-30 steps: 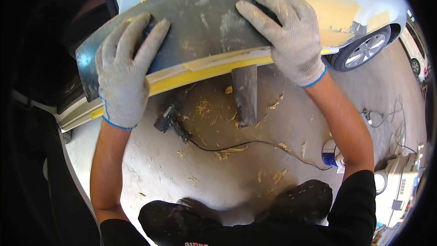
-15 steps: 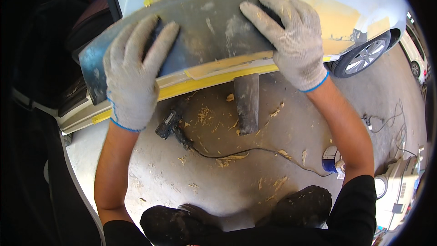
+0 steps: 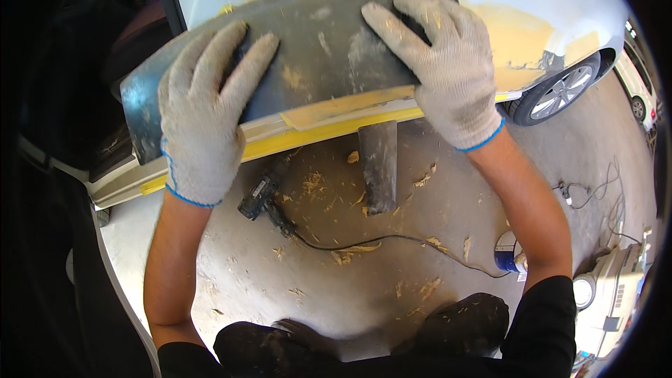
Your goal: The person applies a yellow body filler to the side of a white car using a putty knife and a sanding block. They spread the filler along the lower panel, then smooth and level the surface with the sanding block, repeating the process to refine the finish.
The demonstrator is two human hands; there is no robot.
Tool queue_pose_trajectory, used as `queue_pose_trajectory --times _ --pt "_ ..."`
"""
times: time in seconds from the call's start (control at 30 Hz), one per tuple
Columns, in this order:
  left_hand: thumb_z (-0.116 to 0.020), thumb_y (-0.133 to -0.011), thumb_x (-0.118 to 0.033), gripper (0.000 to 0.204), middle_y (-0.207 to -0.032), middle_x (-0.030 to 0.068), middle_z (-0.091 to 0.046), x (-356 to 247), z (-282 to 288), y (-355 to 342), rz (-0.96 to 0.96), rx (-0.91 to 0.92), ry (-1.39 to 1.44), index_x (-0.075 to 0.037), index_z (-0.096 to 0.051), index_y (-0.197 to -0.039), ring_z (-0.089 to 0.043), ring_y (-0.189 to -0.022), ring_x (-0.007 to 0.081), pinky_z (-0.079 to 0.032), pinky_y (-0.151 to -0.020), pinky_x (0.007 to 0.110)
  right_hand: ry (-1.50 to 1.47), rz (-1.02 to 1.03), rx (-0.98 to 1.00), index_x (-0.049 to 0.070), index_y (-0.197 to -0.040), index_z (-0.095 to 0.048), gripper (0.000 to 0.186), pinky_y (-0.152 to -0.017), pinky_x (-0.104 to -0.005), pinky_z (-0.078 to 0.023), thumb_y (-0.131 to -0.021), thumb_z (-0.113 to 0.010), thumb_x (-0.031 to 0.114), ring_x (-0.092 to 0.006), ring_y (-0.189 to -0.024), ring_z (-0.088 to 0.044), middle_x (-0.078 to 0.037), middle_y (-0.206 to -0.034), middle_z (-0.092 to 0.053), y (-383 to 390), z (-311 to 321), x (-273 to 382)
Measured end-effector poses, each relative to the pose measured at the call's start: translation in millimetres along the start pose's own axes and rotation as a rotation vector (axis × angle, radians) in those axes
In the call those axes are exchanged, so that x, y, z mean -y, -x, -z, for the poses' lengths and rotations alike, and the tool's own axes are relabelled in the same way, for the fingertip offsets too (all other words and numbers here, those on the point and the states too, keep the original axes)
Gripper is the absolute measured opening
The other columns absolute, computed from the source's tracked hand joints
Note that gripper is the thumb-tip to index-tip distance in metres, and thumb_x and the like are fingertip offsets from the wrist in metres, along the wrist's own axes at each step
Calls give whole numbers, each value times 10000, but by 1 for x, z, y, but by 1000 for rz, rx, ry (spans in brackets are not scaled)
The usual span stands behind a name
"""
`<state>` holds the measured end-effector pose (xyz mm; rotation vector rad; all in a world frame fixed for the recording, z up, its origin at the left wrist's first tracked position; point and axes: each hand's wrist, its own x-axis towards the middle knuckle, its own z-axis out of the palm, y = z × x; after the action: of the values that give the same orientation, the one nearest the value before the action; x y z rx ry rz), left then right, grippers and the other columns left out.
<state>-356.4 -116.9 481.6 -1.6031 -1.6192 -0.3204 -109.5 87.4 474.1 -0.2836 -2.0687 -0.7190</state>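
A wide, dark, smudged flexible sheet (image 3: 315, 42) lies bent along the light-coloured car's lower side, over yellowish filler. My left hand (image 3: 203, 108), in an off-white knit glove with blue cuff trim, rests on the sheet's left part, fingers stretched and thumb apart. At the right end, my right hand (image 3: 448, 63) wears a matching glove and presses on the sheet, its fingers spread too. Below the sheet's lower edge run filler (image 3: 343, 110) and a yellow taped strip (image 3: 308, 136) along the sill. Whatever lies behind the sheet is hidden.
On the floor lie a black power tool (image 3: 257, 197) with a cord (image 3: 399, 237), a narrow dark plate (image 3: 379, 168) and scattered yellowish shavings (image 3: 315, 183). A blue and white can (image 3: 507, 252) stands by my right forearm. The car's wheel (image 3: 560, 91) is at right, an open doorway at left.
The whole view has shifted slightly, with the car and sheet a little lower in the picture. My right hand has moved slightly left; both hands stay on the sheet.
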Motion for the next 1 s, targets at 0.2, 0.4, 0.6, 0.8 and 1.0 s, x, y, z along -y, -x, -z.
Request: queue_pose_trajectory --times 0.2,0.4,0.6,0.8,1.0 --pt "-732 -788 134 863 -1575 89 -609 -4 -13 4 33 46 -16 -262 -665 -1552 -567 -1434 362 -482 -1207 515 -20 -16 8 282 -1398 -765 561 -1047 -481 -514 -866 -679 127 -279 -1208 -638 -27 -1289 -678 11 -21 4" --pt "-741 -803 98 838 -1556 70 -624 -7 -10 8 29 34 31 -303 -680 -1537 -574 -1424 347 -494 -1178 512 -20 -30 63 305 -1399 -768 576 -1042 -465 -516 -860 -676 124 -280 -1209 -636 -23 -1300 -681 11 -3 6" --pt "-807 -861 -70 729 -1543 49 -636 10 -19 -3 2 -49 -46 -352 -695 -1523 -581 -1404 332 -512 -1165 492 18 -18 12 293 -1442 -773 772 -1105 -475 -500 -739 -771 -26 -351 -1231 -651 -79 -1370 -710 -2 -12 2" --pt "-872 -846 -64 783 -1614 61 -568 7 -44 16 -16 -19 -31 -335 -667 -1551 -504 -1463 347 -484 -1234 461 -24 -22 50 310 -1418 -793 732 -1100 -472 -500 -751 -808 9 -339 -1206 -654 -82 -1342 -707 16 -38 8" --pt "-859 -809 -45 691 -1516 88 -598 -17 -74 40 -21 -18 92 -305 -738 -1438 -541 -1327 346 -509 -1104 444 -56 -42 52 335 -1351 -832 743 -1074 -451 -526 -696 -798 -14 -340 -1185 -602 -51 -1309 -705 66 -58 22"
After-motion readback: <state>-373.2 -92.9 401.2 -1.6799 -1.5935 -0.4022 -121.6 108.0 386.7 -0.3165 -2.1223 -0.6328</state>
